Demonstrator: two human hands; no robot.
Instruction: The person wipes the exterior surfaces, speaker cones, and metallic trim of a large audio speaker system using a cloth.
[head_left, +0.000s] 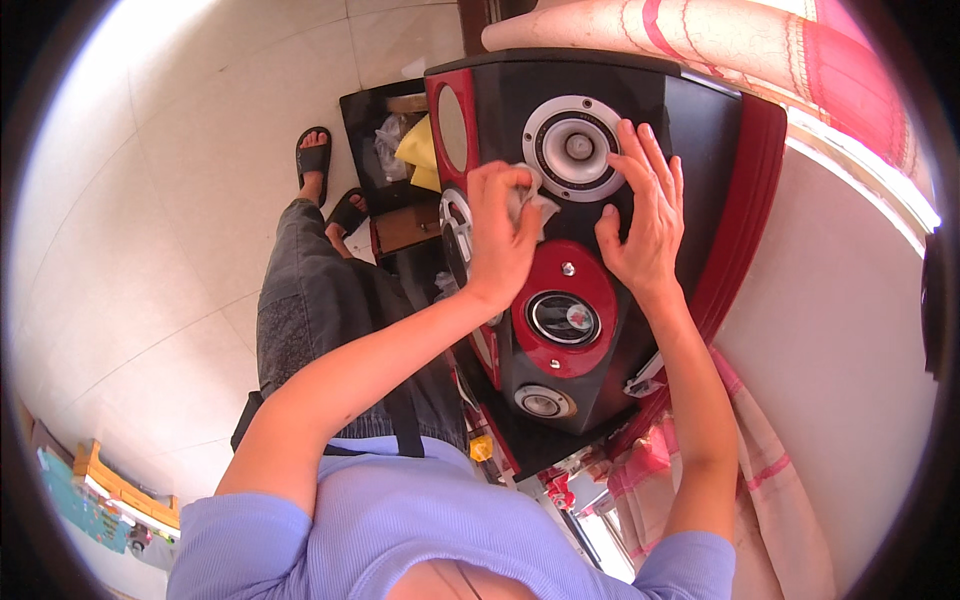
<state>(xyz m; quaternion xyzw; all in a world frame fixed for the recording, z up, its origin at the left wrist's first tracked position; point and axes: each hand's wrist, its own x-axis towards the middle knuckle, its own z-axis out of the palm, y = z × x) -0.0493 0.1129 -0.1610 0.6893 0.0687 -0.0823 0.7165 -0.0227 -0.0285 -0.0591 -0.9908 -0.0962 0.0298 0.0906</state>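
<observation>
A crumpled whitish cloth or tissue (541, 210) is bunched in my left hand (501, 232), against the front of a black and red speaker cabinet (634, 82). Above and to the right of that hand sits a round speaker driver (553, 142) with a silver ring and pale cone. My right hand (646, 210) has its fingers apart over the black panel, with fingertips by the driver's right rim. Below both hands is a glossy red oval panel (529, 341) with a dark oval centre. Lower down there is a smaller round driver (540, 401).
An opened dark compartment (356, 120) beside the cabinet holds a yellow cloth (420, 154) and a clear plastic bag (388, 146). A brown drawer (405, 229) lies below it. Pink and cream curtains (600, 22) hang along the cabinet's far side. Pale floor tiles (172, 187) spread leftward.
</observation>
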